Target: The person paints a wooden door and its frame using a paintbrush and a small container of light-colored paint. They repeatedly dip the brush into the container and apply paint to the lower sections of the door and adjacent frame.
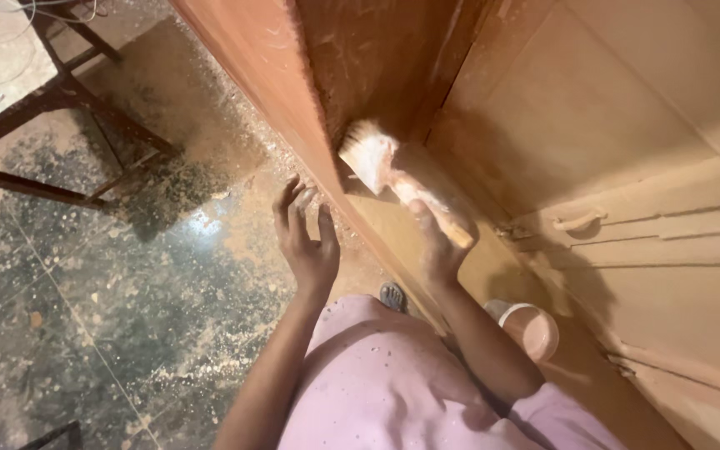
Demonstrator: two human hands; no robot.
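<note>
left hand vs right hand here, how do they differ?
The left hand is open with fingers spread and holds nothing; the right hand is closed around the handle of a paintbrush. The left hand hovers beside the edge of the wooden panel; the right hand is on the panel's other side, bristles against the wood. Both are bare and raised to about the same height.
</note>
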